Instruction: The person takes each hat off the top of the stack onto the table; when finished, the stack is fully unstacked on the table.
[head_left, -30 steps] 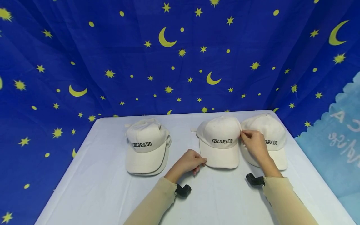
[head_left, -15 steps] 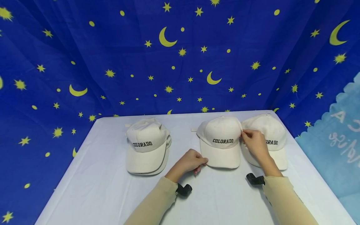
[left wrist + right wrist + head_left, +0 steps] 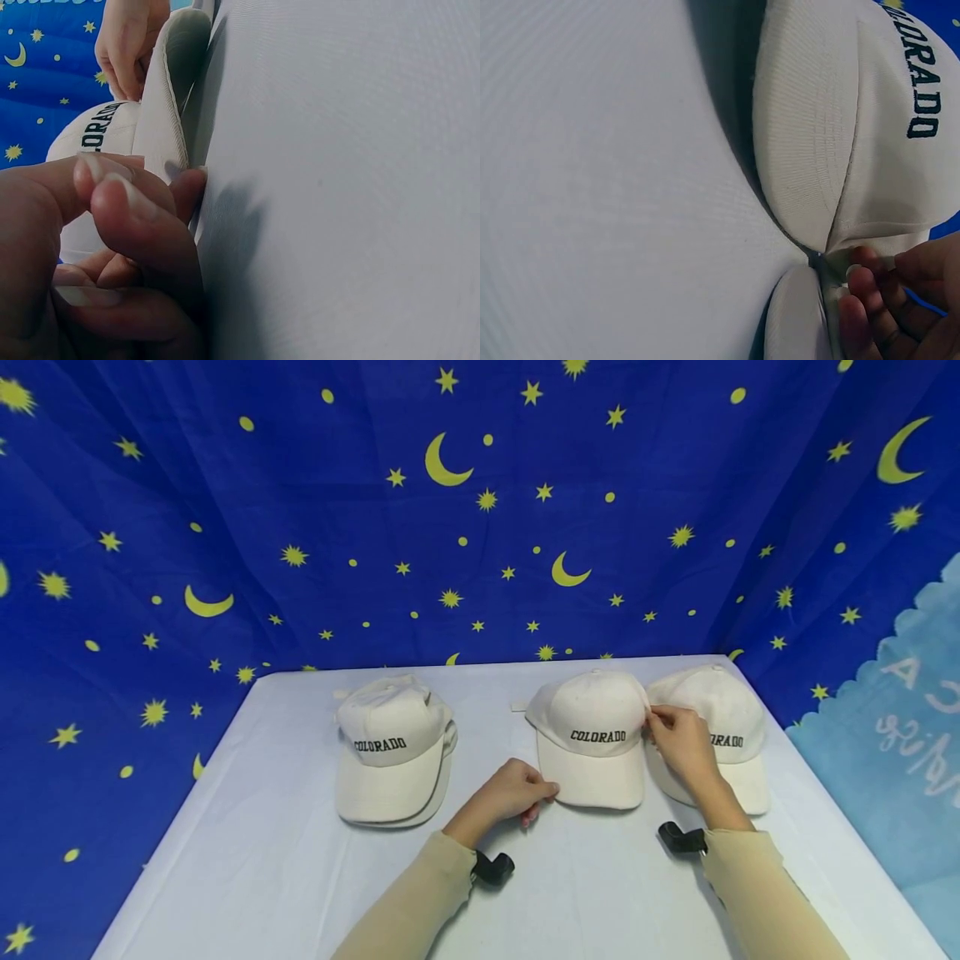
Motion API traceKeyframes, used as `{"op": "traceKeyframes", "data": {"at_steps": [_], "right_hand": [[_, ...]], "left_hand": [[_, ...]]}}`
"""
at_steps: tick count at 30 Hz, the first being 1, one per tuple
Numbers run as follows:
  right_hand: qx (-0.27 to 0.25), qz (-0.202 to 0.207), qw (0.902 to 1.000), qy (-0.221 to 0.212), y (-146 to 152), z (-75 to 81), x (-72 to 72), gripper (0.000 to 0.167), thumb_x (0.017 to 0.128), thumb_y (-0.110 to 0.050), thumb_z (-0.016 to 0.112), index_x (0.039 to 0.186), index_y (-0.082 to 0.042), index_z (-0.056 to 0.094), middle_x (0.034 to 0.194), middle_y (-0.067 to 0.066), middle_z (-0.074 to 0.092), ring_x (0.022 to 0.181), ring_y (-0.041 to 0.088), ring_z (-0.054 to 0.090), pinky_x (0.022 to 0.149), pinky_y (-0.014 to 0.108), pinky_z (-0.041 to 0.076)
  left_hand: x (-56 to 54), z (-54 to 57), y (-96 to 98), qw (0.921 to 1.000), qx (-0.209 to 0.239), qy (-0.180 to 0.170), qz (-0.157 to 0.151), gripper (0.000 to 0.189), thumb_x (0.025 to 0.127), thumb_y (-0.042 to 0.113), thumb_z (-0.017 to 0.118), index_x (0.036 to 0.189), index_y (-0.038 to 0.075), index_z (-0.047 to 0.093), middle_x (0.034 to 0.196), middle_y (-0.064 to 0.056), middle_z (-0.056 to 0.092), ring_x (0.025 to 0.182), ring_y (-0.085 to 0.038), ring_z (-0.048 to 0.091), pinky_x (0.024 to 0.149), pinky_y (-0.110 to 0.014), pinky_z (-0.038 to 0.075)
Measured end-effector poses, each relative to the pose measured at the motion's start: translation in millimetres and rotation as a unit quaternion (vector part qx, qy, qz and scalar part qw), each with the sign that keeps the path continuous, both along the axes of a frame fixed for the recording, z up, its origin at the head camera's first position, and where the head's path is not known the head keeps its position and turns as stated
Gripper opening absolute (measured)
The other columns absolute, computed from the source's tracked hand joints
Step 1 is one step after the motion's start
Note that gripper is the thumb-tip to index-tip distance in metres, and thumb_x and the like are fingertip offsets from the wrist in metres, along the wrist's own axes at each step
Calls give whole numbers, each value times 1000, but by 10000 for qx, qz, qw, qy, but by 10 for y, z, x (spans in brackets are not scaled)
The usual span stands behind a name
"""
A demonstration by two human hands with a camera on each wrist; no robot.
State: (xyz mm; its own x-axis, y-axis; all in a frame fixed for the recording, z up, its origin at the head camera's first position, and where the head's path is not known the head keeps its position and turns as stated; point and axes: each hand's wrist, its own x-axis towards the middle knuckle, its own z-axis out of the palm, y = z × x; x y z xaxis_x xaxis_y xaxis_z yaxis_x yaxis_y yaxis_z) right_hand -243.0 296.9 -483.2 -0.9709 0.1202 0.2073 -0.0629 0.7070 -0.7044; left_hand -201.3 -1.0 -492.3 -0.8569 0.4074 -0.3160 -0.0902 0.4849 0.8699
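A cream baseball cap [image 3: 591, 777] lettered COLORADO lies brim toward me, right of the table's middle. My left hand [image 3: 510, 792] pinches the left corner of its brim; in the left wrist view the thumb and fingers [image 3: 146, 225] are bent near the brim's edge. At the cap's right side my right hand [image 3: 682, 743] pinches the lower edge of the crown, as the right wrist view shows with its curled fingers [image 3: 870, 300]. A second cream cap [image 3: 708, 693] sits just to the right, its lettering partly hidden behind the right hand.
On the left, a stack of cream caps [image 3: 386, 793] stands with brims toward me. All rest on a white-covered table [image 3: 247, 860]. A blue curtain [image 3: 360, 510] with moons and stars hangs behind, and a light blue cloth [image 3: 900, 760] hangs at the right.
The middle cap has shifted slightly to the right, with both hands holding it and moving along. The cap stack on the left has not moved.
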Motion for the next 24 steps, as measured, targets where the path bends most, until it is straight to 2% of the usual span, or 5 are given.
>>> {"op": "traceKeyframes", "data": {"at_steps": [12, 24], "right_hand": [[-167, -54, 9998, 23, 28, 19, -9, 30, 104, -5, 49, 123, 11, 66, 95, 23, 72, 74, 32, 71, 54, 22, 53], [-361, 14, 9993, -61, 11, 52, 6, 31, 105, -6, 47, 127, 10, 63, 97, 25, 71, 75, 32, 71, 54, 22, 55]], "left_hand": [[38, 3, 37, 9998, 183, 45, 15, 28, 99, 27, 69, 79, 6, 70, 49, 1, 53, 39, -12, 51, 43, -22, 41], [67, -23, 53, 9993, 126, 219, -261, 24, 99, 29, 69, 87, 8, 69, 50, 0, 55, 40, -13, 52, 45, -24, 43]]}}
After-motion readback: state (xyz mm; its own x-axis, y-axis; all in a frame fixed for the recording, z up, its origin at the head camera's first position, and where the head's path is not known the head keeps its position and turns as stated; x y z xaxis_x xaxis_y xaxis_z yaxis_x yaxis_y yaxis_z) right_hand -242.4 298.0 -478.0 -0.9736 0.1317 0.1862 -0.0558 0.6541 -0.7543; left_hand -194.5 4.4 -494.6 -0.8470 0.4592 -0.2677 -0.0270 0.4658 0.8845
